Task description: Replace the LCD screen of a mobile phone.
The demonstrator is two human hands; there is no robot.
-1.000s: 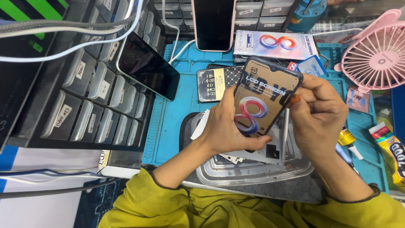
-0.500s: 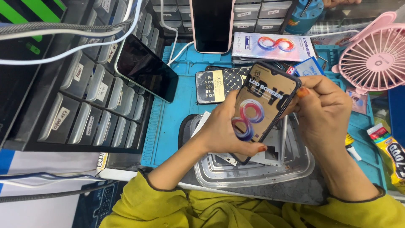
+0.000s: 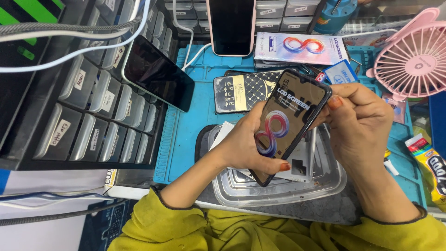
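Observation:
A phone screen panel (image 3: 288,123) with a colourful swirl on its protective film is held tilted above a clear plastic tray (image 3: 278,193). My left hand (image 3: 244,146) grips it from below and behind, thumb along its lower edge. My right hand (image 3: 362,125) holds its upper right edge, thumb pressing at the top corner. Both arms wear yellow-green sleeves.
On the blue work mat (image 3: 195,139) lie a dark patterned card (image 3: 244,92) and a flat box with the same swirl (image 3: 302,49). Two dark phones (image 3: 158,73) (image 3: 231,25) lean at the back. Grey parts drawers (image 3: 88,111) stand left, a pink fan (image 3: 413,60) right.
The screen panel has tilted and shifted slightly right and up in my hands. My right thumb has moved to its top corner.

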